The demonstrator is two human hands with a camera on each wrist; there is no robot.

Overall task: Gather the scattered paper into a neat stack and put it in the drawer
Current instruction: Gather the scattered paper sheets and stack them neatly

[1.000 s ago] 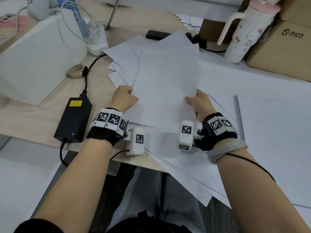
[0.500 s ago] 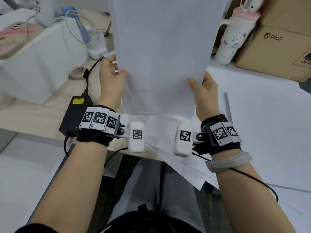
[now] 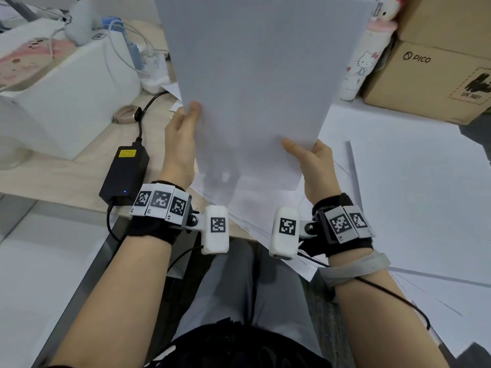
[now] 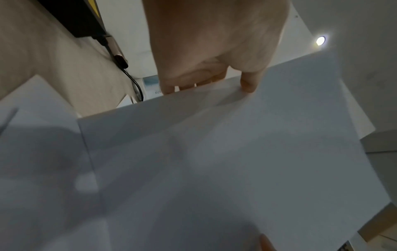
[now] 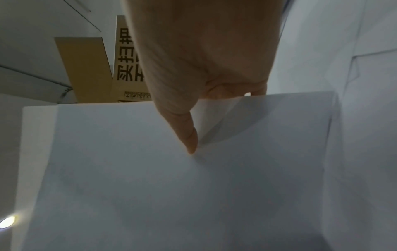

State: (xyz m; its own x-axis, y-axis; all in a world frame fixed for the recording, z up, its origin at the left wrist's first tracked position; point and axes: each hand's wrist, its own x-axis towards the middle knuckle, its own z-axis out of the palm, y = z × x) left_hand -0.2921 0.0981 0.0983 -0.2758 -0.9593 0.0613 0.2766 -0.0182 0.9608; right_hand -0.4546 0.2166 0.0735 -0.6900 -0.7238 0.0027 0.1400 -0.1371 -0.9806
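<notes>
Task looks roughly halfway thru the gather part, nothing stowed yet. A bundle of sheets is picked up off the desk [image 3: 47, 176]; more loose sheets [image 3: 398, 197] lie spread under and to the right of it, some hanging over the desk's near edge, so gathering isn't finished. No drawer visible in any view, so the put-away step is all still to do.

Going left to right: left hand [image 3: 182, 144] pinches the bundle's left edge, thumb on the near face, fingers curled round the back. Paper stack [image 3: 260, 88] stands nearly upright between both hands, lifted clear of the desk, bottom edge hanging just above the loose sheets. Right hand [image 3: 313, 166] grips the right edge lower down, thumb flat on the front, fingers behind.

The stack is plain white, blank, long side up. In the right wrist view one sheet behind sticks out past the front sheet's edge, so edges aren't squared; prob needs tapping on the desk to align. It bows slightly where the thumbs press: thin and floppy.
</notes>
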